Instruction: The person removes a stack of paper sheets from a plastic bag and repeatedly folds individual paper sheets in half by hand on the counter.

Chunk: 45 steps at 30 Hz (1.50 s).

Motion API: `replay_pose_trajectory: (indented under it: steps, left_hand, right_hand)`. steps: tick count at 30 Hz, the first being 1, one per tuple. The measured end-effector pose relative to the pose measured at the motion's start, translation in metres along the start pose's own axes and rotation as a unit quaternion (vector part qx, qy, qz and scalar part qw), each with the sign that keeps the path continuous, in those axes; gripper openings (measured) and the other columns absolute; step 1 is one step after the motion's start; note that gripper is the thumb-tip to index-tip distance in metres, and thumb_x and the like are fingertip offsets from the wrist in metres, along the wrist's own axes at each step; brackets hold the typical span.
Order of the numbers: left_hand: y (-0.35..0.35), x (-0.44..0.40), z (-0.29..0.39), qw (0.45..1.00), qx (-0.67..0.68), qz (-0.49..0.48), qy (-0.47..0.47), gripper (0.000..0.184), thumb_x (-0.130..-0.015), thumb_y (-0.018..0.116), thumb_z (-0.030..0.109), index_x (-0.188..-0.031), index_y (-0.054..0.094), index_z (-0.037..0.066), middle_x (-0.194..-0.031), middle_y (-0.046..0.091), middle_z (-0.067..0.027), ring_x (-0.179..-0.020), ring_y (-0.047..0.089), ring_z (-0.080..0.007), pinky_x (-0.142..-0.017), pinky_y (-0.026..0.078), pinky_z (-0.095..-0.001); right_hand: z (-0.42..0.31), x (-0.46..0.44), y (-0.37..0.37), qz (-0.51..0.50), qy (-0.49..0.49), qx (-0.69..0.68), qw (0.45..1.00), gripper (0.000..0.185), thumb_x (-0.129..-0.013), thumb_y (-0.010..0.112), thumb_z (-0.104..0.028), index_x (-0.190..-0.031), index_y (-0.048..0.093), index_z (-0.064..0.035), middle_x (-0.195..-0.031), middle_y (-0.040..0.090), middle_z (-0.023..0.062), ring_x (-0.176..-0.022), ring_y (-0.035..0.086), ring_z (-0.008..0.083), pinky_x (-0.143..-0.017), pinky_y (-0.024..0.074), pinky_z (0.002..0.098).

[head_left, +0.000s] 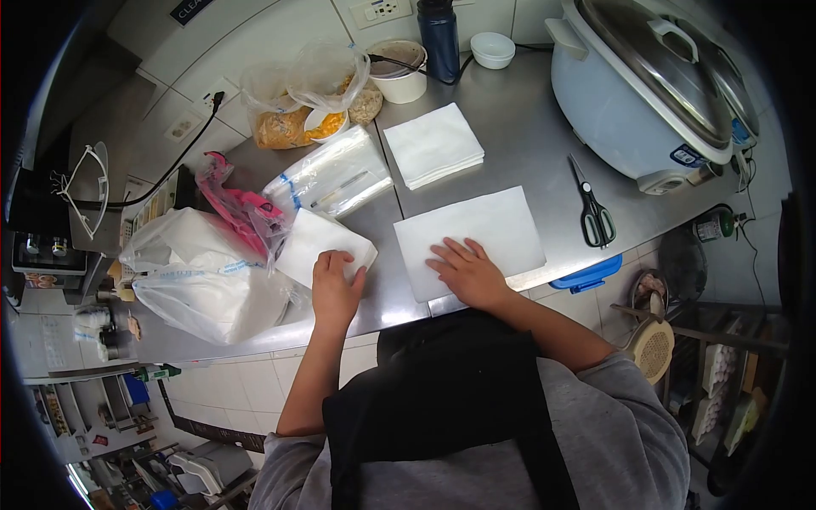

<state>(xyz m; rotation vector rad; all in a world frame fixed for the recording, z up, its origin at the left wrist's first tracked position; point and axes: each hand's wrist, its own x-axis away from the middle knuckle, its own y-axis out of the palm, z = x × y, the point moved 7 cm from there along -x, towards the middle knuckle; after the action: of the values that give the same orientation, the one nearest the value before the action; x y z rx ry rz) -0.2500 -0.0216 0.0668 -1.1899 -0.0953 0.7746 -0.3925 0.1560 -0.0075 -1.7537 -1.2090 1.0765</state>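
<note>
My left hand point(337, 287) rests on the near edge of a stack of folded white paper sheets point(310, 238). Its fingers are bent and the thumb stands apart from them. My right hand point(469, 270) lies flat, fingers spread, on a larger white sheet point(501, 225) spread on the steel counter point(518, 127). Whether that sheet is one layer or several, I cannot tell. Behind it sits a neat pile of folded white sheets point(433, 144). Black-handled scissors point(593, 212) lie to the right, blades pointing away from me.
A large pale-blue cooker point(637, 102) fills the right back. At left lie a white plastic bag point(212, 285), a pink bag point(242, 208) and a clear plastic packet point(340, 174). Along the wall stand food bags point(285, 127), a white tub point(399, 85), a dark bottle point(438, 42) and white bowls point(493, 51).
</note>
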Motion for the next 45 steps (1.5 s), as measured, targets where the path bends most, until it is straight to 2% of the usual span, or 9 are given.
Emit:
replay_pose_trajectory:
  steps: [6, 18, 21, 23, 27, 30, 35, 38, 45]
  left_hand:
    - [0.005, 0.0, -0.029, 0.968, 0.179, -0.084, -0.154, 0.012, -0.084, 0.072, 0.007, -0.091, 0.069, -0.002, -0.104, 0.067, -0.0147, -0.087, 0.068, -0.0226, -0.079, 0.056, -0.0322]
    - [0.006, 0.002, -0.042, 0.952, 0.249, -0.05, -0.172, 0.011, -0.086, 0.067, 0.004, -0.087, 0.069, -0.006, -0.102, 0.069, -0.0163, -0.081, 0.07, -0.0252, -0.076, 0.055, -0.0311]
    - [0.003, 0.001, -0.033, 0.968, 0.206, -0.029, -0.141, 0.012, -0.084, 0.066, 0.004, -0.094, 0.068, -0.002, -0.094, 0.068, -0.0142, -0.08, 0.067, -0.0277, -0.073, 0.054, -0.0345]
    - [-0.014, -0.001, 0.007, 0.999, -0.036, 0.003, -0.024, 0.013, -0.084, 0.064, 0.004, -0.098, 0.063, 0.002, -0.095, 0.066, -0.0117, -0.085, 0.065, -0.0281, -0.071, 0.054, -0.0377]
    - [-0.018, 0.013, 0.069, 0.996, -0.044, 0.014, 0.074, 0.016, -0.082, 0.064, 0.006, -0.098, 0.06, 0.009, -0.091, 0.065, -0.0085, -0.086, 0.061, -0.0286, -0.067, 0.05, -0.0416]
    - [-0.027, 0.017, 0.104, 0.991, 0.019, -0.02, 0.13, 0.015, -0.084, 0.065, 0.008, -0.098, 0.061, 0.01, -0.089, 0.064, -0.0073, -0.077, 0.062, -0.0274, -0.063, 0.049, -0.0404]
    - [-0.034, -0.002, 0.099, 0.965, 0.252, -0.065, 0.028, 0.012, -0.085, 0.071, 0.01, -0.094, 0.064, 0.006, -0.087, 0.067, -0.0086, -0.071, 0.067, -0.0245, -0.067, 0.052, -0.0333]
    - [-0.019, -0.018, 0.083, 0.923, 0.355, -0.132, -0.067, 0.012, -0.086, 0.072, 0.011, -0.092, 0.066, 0.002, -0.094, 0.07, -0.0072, -0.083, 0.068, -0.0161, -0.078, 0.051, -0.0273]
    - [0.062, -0.043, 0.049, 0.896, 0.39, -0.16, -0.136, 0.021, -0.088, 0.067, 0.005, -0.109, 0.065, 0.004, -0.103, 0.068, -0.0107, -0.105, 0.063, -0.0188, -0.089, 0.048, -0.0288]
  right_hand:
    - [-0.003, -0.001, -0.003, 0.004, 0.008, 0.012, 1.0, 0.036, -0.091, 0.056, -0.018, -0.128, 0.058, -0.0159, -0.139, 0.051, 0.0048, -0.136, 0.041, 0.0233, -0.113, 0.0282, 0.047]
    - [-0.003, 0.0, 0.002, -0.021, 0.003, 0.039, 0.999, 0.043, -0.085, 0.058, -0.011, -0.128, 0.058, -0.014, -0.14, 0.05, 0.0058, -0.137, 0.041, 0.0244, -0.113, 0.0289, 0.0472]
    - [-0.007, -0.002, -0.001, -0.013, 0.01, 0.033, 0.999, 0.045, -0.087, 0.062, -0.013, -0.131, 0.055, -0.0146, -0.141, 0.049, 0.0057, -0.136, 0.041, 0.0244, -0.112, 0.0294, 0.047]
    - [-0.011, -0.01, -0.016, 0.029, 0.038, -0.018, 0.999, 0.051, -0.086, 0.068, -0.019, -0.134, 0.051, -0.0138, -0.141, 0.048, 0.0073, -0.134, 0.043, 0.0272, -0.109, 0.0319, 0.0467]
    - [-0.041, -0.035, -0.077, 0.153, 0.084, -0.23, 0.957, 0.052, -0.081, 0.073, -0.017, -0.13, 0.053, -0.0113, -0.136, 0.051, 0.0115, -0.124, 0.049, 0.0342, -0.104, 0.0373, 0.0439]
    - [-0.043, -0.042, -0.09, 0.079, 0.059, -0.251, 0.963, 0.036, -0.083, 0.067, -0.006, -0.118, 0.06, -0.01, -0.125, 0.056, 0.0123, -0.113, 0.057, 0.0313, -0.095, 0.0447, 0.0393]
    - [0.02, -0.007, -0.102, -0.174, 0.268, -0.332, 0.888, 0.019, -0.084, 0.062, 0.001, -0.103, 0.064, -0.0031, -0.092, 0.065, 0.0053, -0.085, 0.062, 0.0138, -0.077, 0.0492, 0.0271]
    - [0.048, 0.014, -0.113, -0.173, 0.247, -0.477, 0.825, 0.019, -0.084, 0.063, 0.0, -0.103, 0.064, -0.0035, -0.09, 0.063, 0.0019, -0.081, 0.059, 0.0098, -0.076, 0.0483, 0.025]
    - [0.108, 0.016, -0.11, -0.071, 0.331, -0.395, 0.854, 0.035, -0.092, 0.064, -0.019, -0.121, 0.056, -0.0013, -0.097, 0.063, 0.007, -0.083, 0.058, 0.0132, -0.079, 0.0482, 0.0263]
